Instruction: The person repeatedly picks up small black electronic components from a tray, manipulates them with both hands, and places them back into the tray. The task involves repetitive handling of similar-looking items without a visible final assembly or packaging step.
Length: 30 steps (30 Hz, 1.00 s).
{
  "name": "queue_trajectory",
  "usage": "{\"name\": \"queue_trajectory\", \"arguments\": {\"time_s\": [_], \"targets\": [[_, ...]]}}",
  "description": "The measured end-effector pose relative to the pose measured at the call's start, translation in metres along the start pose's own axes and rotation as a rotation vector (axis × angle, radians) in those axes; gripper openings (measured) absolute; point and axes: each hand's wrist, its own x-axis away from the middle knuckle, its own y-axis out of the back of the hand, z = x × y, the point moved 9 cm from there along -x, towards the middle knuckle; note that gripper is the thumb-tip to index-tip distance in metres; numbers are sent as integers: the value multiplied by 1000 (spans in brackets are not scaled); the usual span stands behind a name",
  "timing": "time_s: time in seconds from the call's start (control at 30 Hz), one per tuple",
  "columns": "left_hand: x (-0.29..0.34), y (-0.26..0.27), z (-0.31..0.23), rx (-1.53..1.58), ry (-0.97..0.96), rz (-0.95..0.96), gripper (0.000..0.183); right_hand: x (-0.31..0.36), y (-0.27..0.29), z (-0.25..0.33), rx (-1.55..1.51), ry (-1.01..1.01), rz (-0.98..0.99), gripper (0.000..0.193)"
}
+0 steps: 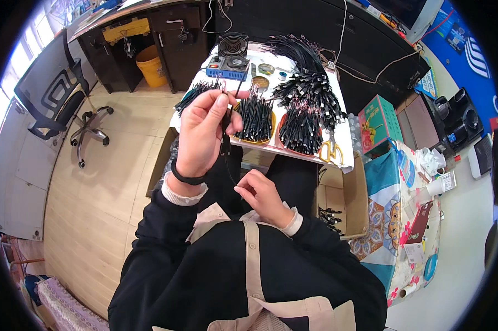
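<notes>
Raised over the near edge of the white table, my left hand is closed on a thin black cable, thumb against forefinger. The cable hangs down toward my right hand, which is lower, in front of my lap. Its fingers are curled with the tips together at the cable's lower end. Behind my left hand lies a bundle of black cables with bare wire ends. A second cable bundle sits right of it, near yellow-handled scissors. A larger cable pile spreads at the back right.
A small black fan and a blue device stand at the table's back left, beside a tape roll. Right of my legs is an open cardboard box. A cloth-covered side table stands farther right; an office chair is left.
</notes>
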Motion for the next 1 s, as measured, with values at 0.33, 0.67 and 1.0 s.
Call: {"name": "queue_trajectory", "arguments": {"time_s": [0.33, 0.67, 1.0], "targets": [[63, -18, 30, -96, 112, 92, 17, -30, 93, 13, -695, -198, -180, 20], [68, -35, 56, -111, 211, 109, 20, -37, 116, 49, -381, -76, -248, 11], [69, -36, 61, -92, 316, 79, 20, -35, 111, 76, -63, 178, -171, 7]]}}
